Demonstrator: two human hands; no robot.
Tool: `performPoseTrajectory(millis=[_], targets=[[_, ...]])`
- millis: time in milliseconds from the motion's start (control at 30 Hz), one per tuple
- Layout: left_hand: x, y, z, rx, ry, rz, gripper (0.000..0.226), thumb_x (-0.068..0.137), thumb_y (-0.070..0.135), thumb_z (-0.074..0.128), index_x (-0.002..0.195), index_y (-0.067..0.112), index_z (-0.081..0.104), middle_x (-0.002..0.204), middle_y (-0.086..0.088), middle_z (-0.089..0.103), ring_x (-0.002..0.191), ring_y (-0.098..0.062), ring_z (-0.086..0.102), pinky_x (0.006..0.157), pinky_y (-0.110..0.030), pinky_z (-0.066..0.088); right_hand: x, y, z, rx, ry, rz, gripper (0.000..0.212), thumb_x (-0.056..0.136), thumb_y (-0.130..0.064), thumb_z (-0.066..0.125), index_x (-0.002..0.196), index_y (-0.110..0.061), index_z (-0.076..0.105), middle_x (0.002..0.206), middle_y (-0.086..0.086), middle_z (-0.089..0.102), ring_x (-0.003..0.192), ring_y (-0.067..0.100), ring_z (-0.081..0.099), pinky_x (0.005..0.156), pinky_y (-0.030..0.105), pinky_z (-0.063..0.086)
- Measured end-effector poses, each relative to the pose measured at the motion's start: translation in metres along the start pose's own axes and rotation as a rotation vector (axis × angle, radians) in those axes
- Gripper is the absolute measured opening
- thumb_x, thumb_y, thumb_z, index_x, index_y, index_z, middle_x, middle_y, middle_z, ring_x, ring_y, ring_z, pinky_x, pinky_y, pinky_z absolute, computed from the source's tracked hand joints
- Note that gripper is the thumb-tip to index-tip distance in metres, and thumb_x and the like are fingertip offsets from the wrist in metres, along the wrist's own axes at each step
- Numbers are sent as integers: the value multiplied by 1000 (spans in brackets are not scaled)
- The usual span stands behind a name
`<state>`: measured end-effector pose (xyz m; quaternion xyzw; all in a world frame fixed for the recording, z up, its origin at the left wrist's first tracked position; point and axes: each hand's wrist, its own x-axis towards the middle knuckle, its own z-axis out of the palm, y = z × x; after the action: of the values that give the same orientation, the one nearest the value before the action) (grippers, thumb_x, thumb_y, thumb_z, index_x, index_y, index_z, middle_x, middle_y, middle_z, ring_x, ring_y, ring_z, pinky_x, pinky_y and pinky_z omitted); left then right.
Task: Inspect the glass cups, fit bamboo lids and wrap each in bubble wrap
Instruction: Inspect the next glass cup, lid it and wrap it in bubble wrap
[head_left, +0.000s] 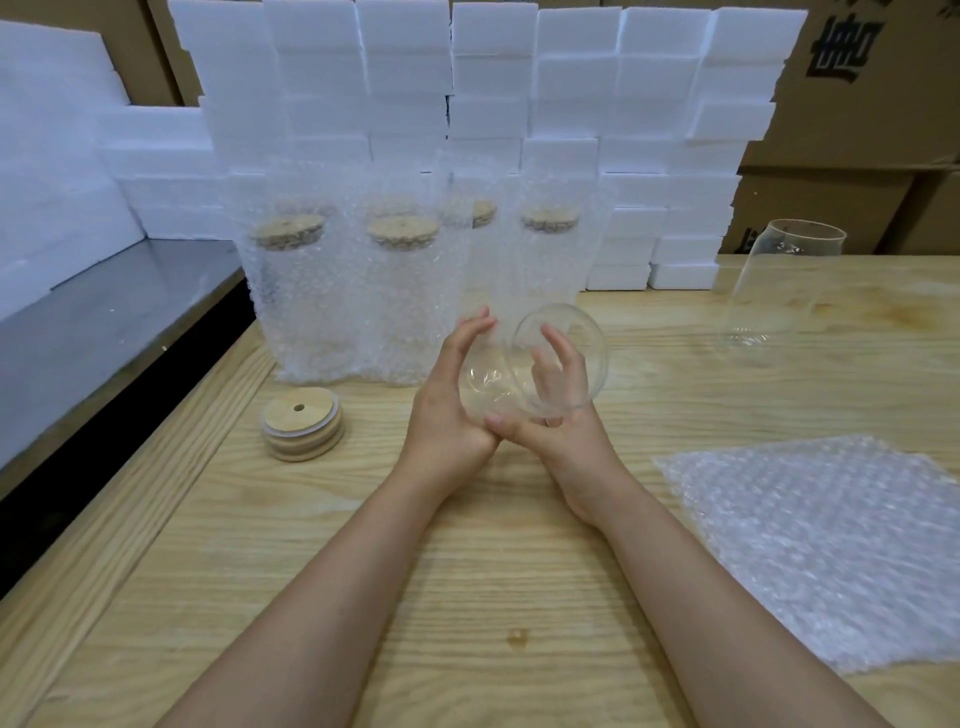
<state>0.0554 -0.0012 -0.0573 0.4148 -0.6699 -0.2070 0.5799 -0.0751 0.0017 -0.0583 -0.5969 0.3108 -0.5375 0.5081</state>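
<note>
Cradling a clear glass cup (571, 387) just above the pale wooden bench (467, 571), both hands share the hold. The left hand (447, 410) cups one end, its fingers (475, 325) lightly curved along the wall. The right hand (566, 441) wraps from behind, its fingers (558, 348) showing through the glass. The cup lies tilted, its long axis running from the left palm up and to the right. Inspection looks under way, so a lid likely comes next. The stack of round bamboo lids (302, 423) sits on the bench to the left, nearer the left hand — the flat bubble wrap sheet (821, 545) lies to the right.
</note>
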Motion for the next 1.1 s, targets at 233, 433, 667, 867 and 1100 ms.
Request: performPoseTrajectory(millis=[233,433,667,867,1100], targets=[[2,-3,-2,70,15,3,87,70,11,83,119,61,33,140,40,31,131,2,41,102,-19,41,1,1,1,-118,18,-34,102,65,4,81,145,-23,25,132,-19,47,118,-10,50,91,18,47],[1,-2,-1,72,27,15,87,70,-4,77,122,52,37,143,32,33,137,-6,39,109,-35,38,-2,-2,4,-70,-4,-32,94,63,-5,75,142,-22,26,129,-27,51,114,-15,50,86,12,46],[-1,2,-1,61,-9,1,86,73,-5,75,134,42,36,149,10,39,142,-10,31,115,-29,29,-4,-5,2,-3,43,-2,92,66,-15,71,141,-38,25,140,-17,38,129,-1,41,81,5,44],[0,-4,1,8,-37,-82,82,70,18,83,139,33,42,137,14,52,124,1,49,100,-16,39,-3,-7,3,-81,123,-64,93,65,-21,76,141,-44,27,135,-4,47,127,6,48,95,24,49],[0,-1,1,-58,-57,-145,78,56,46,82,122,53,42,119,40,54,117,10,51,90,-7,41,-4,-9,6,-253,178,-69,92,59,-38,79,131,-63,28,136,-3,36,135,16,32,103,46,45]])
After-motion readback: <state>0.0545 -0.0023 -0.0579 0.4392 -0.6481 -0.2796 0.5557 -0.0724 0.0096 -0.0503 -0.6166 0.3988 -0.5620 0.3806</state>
